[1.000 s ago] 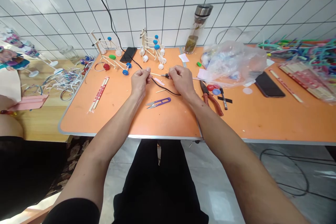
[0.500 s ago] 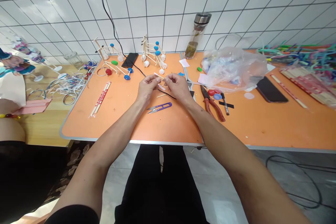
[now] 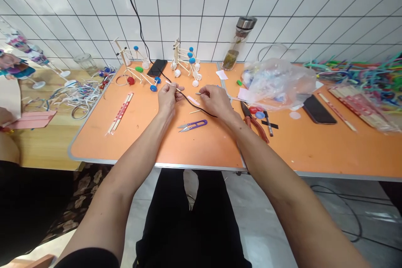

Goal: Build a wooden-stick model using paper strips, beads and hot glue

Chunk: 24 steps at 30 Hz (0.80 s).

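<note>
My left hand (image 3: 168, 99) is closed in a pinch on a short pale wooden stick (image 3: 177, 89), held above the orange table. My right hand (image 3: 214, 99) is closed too, and a small metal tip (image 3: 198, 93) sticks out from its fingers towards the left. The rest of that thing is hidden in the fist. A gap separates the two hands. Between them run a black cable (image 3: 201, 109) and a pale paper strip (image 3: 193, 100). Purple thread snips (image 3: 194, 125) lie just nearer to me.
Stick models with coloured caps (image 3: 138, 69) stand at the back left, beside a black phone (image 3: 157, 68). Red-handled pliers (image 3: 256, 123), a plastic bag (image 3: 279, 83) and a glass bottle (image 3: 235, 48) are to the right. Wrapped chopsticks (image 3: 120, 114) lie left. Another person's arm (image 3: 6, 134) shows at far left.
My hands have come apart: the left moved a little left with the wooden stick, the right a little right with the metal-tipped thing. The camera view has shifted slightly.
</note>
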Tool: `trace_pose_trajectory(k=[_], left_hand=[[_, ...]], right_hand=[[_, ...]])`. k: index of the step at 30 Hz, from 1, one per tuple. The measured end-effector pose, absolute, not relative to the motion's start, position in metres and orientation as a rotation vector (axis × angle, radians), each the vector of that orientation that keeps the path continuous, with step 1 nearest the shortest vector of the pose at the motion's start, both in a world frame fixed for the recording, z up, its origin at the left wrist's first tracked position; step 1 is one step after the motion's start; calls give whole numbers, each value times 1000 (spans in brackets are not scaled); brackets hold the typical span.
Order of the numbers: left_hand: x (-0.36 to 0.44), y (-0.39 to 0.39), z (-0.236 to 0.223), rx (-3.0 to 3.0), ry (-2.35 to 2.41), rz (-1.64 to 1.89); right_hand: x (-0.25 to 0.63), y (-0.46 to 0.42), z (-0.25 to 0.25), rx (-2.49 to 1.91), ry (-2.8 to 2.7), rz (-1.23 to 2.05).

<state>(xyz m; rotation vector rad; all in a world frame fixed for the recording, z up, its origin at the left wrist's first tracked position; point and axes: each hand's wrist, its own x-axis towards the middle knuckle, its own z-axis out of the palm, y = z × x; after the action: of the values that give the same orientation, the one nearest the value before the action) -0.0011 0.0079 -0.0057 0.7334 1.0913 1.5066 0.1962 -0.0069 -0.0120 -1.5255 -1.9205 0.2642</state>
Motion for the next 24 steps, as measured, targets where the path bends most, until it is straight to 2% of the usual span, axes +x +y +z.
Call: trace_pose_trajectory(k=[13, 24], left_hand=[[2, 11, -13, 641, 1091, 1447], [6, 1, -5, 664, 1080, 1364]], right_hand=[[147, 11, -4, -1830, -2358, -35], [127, -2, 26, -2072, -2485, 41]])
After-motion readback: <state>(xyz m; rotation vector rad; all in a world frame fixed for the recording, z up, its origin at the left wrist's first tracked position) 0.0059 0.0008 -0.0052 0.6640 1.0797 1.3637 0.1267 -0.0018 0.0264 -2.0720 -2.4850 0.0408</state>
